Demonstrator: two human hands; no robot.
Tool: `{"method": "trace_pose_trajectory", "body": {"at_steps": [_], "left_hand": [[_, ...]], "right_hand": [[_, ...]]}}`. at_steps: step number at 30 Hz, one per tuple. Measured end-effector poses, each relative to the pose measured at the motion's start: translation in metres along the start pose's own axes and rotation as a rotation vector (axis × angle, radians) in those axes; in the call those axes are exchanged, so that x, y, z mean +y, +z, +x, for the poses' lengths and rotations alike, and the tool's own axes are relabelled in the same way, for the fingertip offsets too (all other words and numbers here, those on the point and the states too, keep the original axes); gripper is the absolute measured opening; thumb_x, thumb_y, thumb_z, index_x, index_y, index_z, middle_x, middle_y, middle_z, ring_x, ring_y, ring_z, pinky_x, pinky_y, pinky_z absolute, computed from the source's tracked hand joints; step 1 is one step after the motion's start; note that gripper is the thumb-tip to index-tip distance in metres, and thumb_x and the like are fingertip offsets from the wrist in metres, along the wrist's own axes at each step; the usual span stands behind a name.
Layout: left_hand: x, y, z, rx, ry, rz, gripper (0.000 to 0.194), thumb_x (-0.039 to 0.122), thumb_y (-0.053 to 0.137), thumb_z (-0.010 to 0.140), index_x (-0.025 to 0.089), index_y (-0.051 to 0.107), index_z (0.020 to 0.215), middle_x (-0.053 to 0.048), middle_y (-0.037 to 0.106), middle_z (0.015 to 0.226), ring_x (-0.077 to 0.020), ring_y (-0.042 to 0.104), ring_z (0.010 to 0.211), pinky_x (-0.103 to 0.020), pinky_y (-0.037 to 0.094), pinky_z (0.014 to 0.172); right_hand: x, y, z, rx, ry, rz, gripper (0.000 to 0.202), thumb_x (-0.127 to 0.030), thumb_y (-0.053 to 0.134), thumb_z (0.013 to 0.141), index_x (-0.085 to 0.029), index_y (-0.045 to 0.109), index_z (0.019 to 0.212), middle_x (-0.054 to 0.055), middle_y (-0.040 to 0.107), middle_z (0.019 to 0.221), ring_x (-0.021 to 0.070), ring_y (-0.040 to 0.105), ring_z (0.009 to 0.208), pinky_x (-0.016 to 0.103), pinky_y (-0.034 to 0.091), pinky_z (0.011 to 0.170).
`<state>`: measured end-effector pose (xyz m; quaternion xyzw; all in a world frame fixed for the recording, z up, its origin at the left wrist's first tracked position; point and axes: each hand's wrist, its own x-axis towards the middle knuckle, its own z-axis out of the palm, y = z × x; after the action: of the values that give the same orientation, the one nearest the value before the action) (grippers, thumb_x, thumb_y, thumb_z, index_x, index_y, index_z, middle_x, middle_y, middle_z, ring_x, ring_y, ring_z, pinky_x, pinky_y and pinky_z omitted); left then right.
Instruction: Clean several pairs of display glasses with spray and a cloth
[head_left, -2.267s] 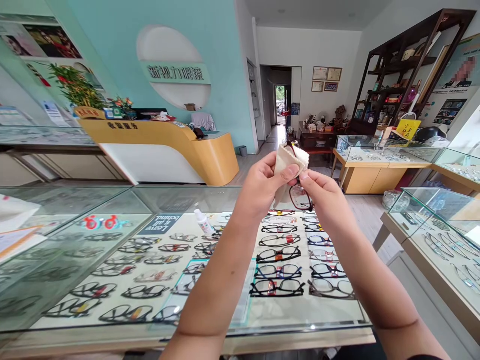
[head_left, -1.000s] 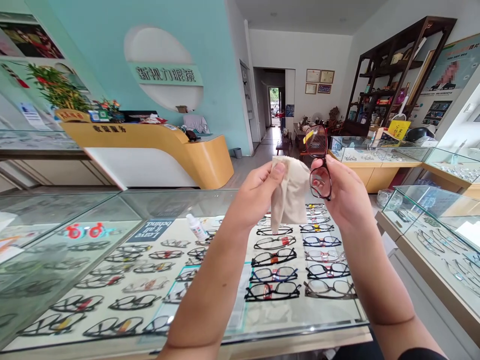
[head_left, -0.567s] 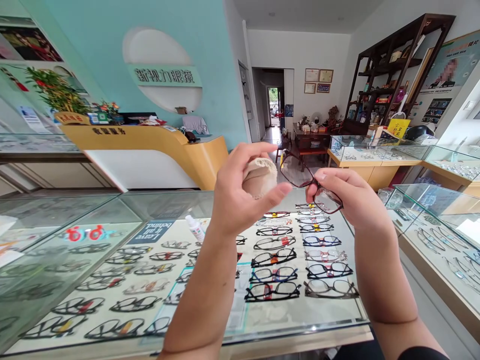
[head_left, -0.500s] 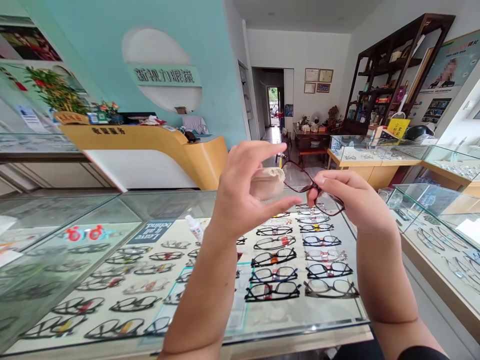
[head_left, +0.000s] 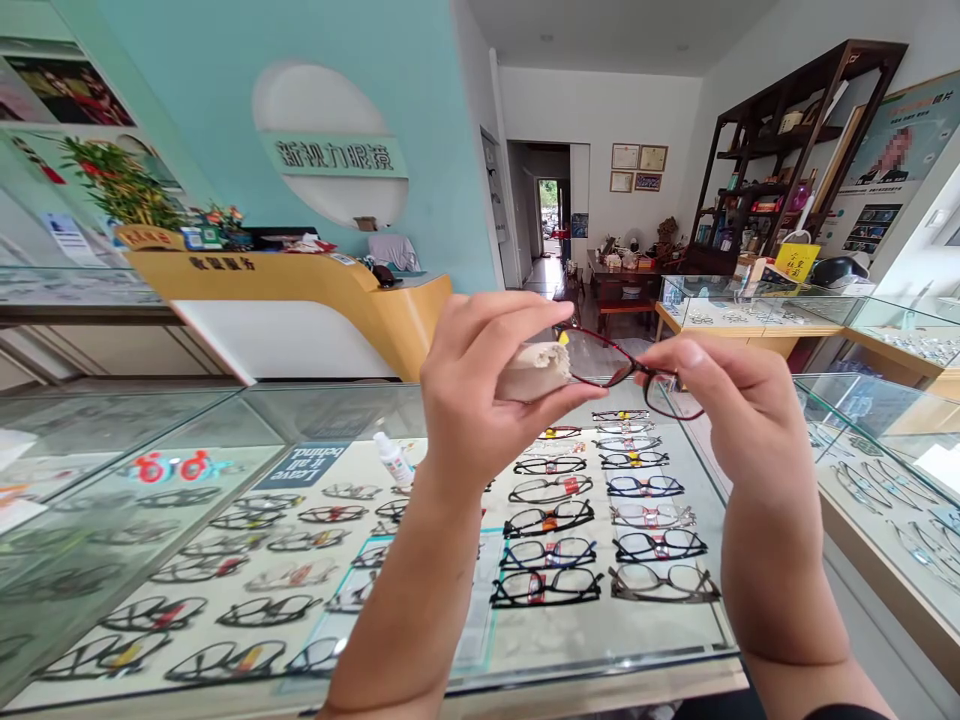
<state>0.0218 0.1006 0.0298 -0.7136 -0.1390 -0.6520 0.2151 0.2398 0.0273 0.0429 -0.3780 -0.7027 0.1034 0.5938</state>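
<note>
Above the glass display case (head_left: 570,640), a pair of dark red-rimmed eyeglasses (head_left: 600,357) hangs tilted in the air between both hands. My right hand (head_left: 731,400) pinches the frame near the bridge and the right-hand lens. In my left hand (head_left: 480,375) a bunched beige cloth (head_left: 534,372) is gripped against the palm. The left thumb and index finger are spread around the outer end of the glasses, index fingertip at the top corner beside a small yellow tag (head_left: 563,338). Whether the left fingertips touch the frame, I cannot tell.
Several rows of glasses frames (head_left: 544,588) lie in the case below my hands. A white bottle (head_left: 393,458) stands near my left forearm. Another glass case (head_left: 892,470) is on the right. Beyond are a yellow-and-white counter (head_left: 292,295) and a dark wooden table (head_left: 626,275).
The right hand has shifted slightly right along the frame, with the glasses. My left thumb and index finger have closed in around the outer end of the glasses. The cloth stays in the left palm.
</note>
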Motion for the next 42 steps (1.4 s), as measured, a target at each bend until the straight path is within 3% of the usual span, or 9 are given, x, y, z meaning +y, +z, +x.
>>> {"method": "trace_pose_trajectory", "body": {"at_steps": [3,8,13,19,29,36,39,42], "left_hand": [[0.001,-0.002,0.0,0.099,-0.076,0.024,0.055,0.06,0.092,0.081,0.035,0.075,0.127,-0.004,0.079,0.112,-0.0269,0.075,0.104,-0.044,0.06,0.093],[0.001,-0.002,-0.002,0.224,-0.256,0.037,0.051,0.064,0.09,0.081,0.035,0.077,0.121,-0.005,0.076,0.114,-0.0281,0.072,0.107,-0.048,0.06,0.097],[0.001,-0.001,-0.005,0.225,-0.331,-0.027,0.052,0.066,0.089,0.083,0.034,0.077,0.122,-0.004,0.073,0.114,-0.0276,0.071,0.11,-0.048,0.056,0.103],[0.011,0.0,-0.003,0.178,-0.421,0.045,0.049,0.065,0.088,0.084,0.035,0.076,0.121,-0.004,0.076,0.112,-0.028,0.072,0.108,-0.047,0.059,0.099],[0.022,-0.001,-0.004,0.166,-0.547,-0.006,0.044,0.044,0.095,0.083,0.03,0.081,0.122,-0.003,0.081,0.11,-0.025,0.076,0.1,-0.045,0.062,0.09],[0.024,-0.003,-0.005,0.207,-0.468,0.006,0.036,0.041,0.093,0.086,0.032,0.083,0.12,-0.003,0.082,0.107,-0.0244,0.076,0.096,-0.046,0.062,0.087],[0.024,-0.003,-0.006,0.188,-0.465,0.008,0.034,0.042,0.091,0.089,0.037,0.082,0.122,-0.001,0.082,0.108,-0.0247,0.076,0.099,-0.046,0.063,0.09],[0.025,-0.001,-0.005,0.201,-0.463,0.04,0.034,0.046,0.092,0.087,0.035,0.083,0.118,0.0,0.082,0.104,-0.0227,0.076,0.092,-0.043,0.063,0.083]], "right_hand": [[0.003,0.003,-0.001,0.118,-0.161,-0.073,0.026,-0.048,0.065,0.105,-0.03,0.078,0.116,0.005,0.08,0.113,0.0254,0.076,0.108,0.044,0.061,0.097],[0.01,0.006,0.004,0.22,-0.329,-0.224,0.05,-0.048,0.08,0.093,-0.032,0.066,0.138,0.01,0.072,0.132,0.034,0.069,0.128,0.058,0.059,0.11],[0.015,0.012,0.004,0.303,-0.343,-0.307,0.042,-0.043,0.079,0.095,-0.032,0.066,0.133,0.01,0.073,0.128,0.0342,0.069,0.123,0.06,0.059,0.108],[0.015,0.016,0.004,0.374,-0.342,-0.329,0.031,-0.039,0.078,0.096,-0.032,0.071,0.125,0.007,0.077,0.12,0.0298,0.072,0.11,0.056,0.061,0.101],[0.012,0.013,0.005,0.395,-0.248,-0.309,0.027,-0.034,0.081,0.095,-0.032,0.076,0.121,0.004,0.08,0.115,0.0245,0.074,0.101,0.049,0.062,0.095],[0.008,0.009,0.003,0.353,-0.183,-0.283,0.025,-0.033,0.082,0.095,-0.033,0.08,0.119,0.005,0.082,0.112,0.0277,0.075,0.103,0.055,0.062,0.098],[0.008,0.008,0.004,0.361,-0.205,-0.27,0.026,-0.028,0.085,0.092,-0.029,0.083,0.118,0.005,0.084,0.11,0.0262,0.076,0.102,0.052,0.063,0.097],[0.008,0.007,0.004,0.378,-0.213,-0.272,0.028,-0.024,0.086,0.091,-0.024,0.083,0.119,0.006,0.084,0.11,0.0242,0.076,0.099,0.048,0.063,0.094]]}}
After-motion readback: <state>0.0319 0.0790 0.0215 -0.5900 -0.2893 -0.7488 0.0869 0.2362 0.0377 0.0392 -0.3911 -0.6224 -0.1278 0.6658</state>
